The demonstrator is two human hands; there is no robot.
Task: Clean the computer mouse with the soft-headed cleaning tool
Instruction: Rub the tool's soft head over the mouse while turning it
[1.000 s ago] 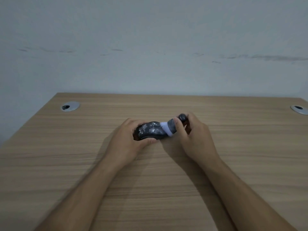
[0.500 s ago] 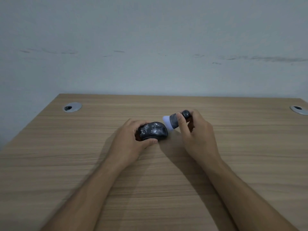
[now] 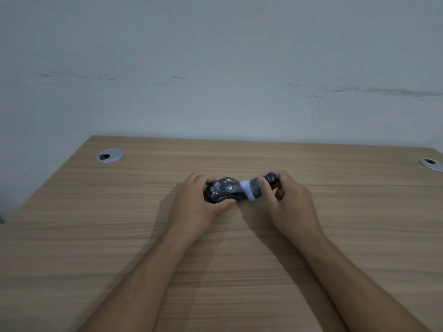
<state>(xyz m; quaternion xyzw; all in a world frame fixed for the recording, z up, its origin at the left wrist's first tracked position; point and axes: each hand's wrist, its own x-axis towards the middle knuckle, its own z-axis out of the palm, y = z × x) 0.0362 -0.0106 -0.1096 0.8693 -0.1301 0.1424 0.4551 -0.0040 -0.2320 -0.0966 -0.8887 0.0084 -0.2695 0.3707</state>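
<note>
Mouse (image 3: 224,189) sits on the desk (image 3: 239,248) at about its middle, a dark body mottled with pale smudges on its top, its long axis running left to right. Left hand (image 3: 200,206) grips it from the left and near side: the thumb lies along the near edge, the other fingers curl over the far side, and the palm covers the left end. Right end of the mouse is touched by the tool (image 3: 257,189), whose pale soft head (image 3: 247,190) presses against that end. Behind the head comes a grey collar, then a dark rounded handle end that points right and slightly far. Right hand (image 3: 290,204) holds the tool, thumb on the near side of the collar and fingers wrapped round the handle, so both hands are closed on what they carry. Both forearms are bare and reach in from the near edge, converging toward the middle. On the wood-grain desk a round metal grommet (image 3: 110,155) lies at the far left, and a second one (image 3: 431,164) is partly cut off at the far right edge. Beyond the desk stands a pale wall (image 3: 215,56) with a few dark scuff marks.
</note>
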